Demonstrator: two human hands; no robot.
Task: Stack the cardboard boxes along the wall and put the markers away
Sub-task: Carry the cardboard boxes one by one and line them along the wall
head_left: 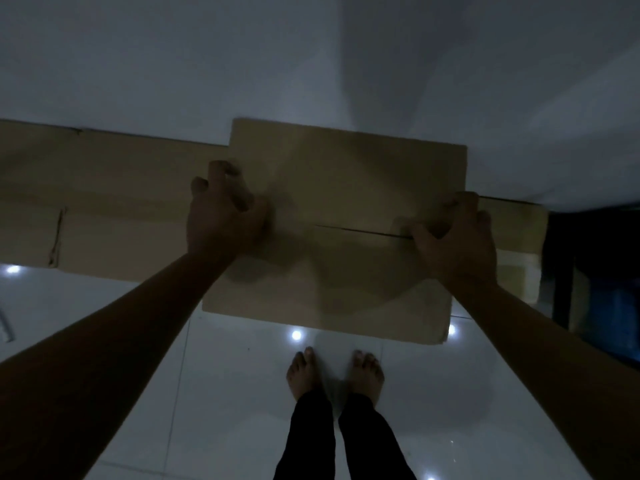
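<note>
A flattened cardboard box [346, 188] is held up in front of me, with a dark slit between its flaps near the middle. My left hand [221, 213] grips its left edge, fingers curled over the board. At the right edge my right hand [457, 237] does the same. Behind it, more flattened cardboard [104, 202] leans along the white wall [242, 64] and stretches off to the left. No markers can be made out in this dim view.
My bare feet [334, 372] stand on glossy white floor tiles [207, 393] just below the held box. A dark doorway or cabinet [595, 271] lies at the right. A small pale object [7, 329] rests on the floor at the far left edge.
</note>
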